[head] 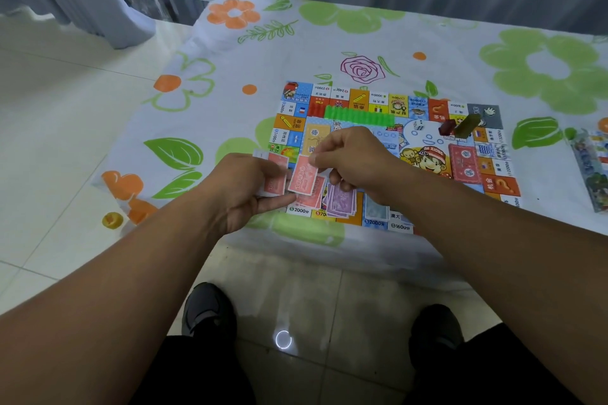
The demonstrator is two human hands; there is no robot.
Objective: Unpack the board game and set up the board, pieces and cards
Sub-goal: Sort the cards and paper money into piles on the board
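Sorting banknotes by colour along the board's near edge.
Left hand grips the red stack as supply; right hand pinches one red note over the red pile, apparently matching colours; green houses sit beyond.

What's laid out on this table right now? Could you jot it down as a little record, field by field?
surface: white flowered plastic tablecloth
board: colourful paper game board, lying flat
left hand: holds a few red paper notes
right hand: pinches a single red paper note
sorted pile: purple paper notes at the board's near edge
pieces: green plastic strip of houses, white die, dark red block, olive block
cards: red card deck on the board
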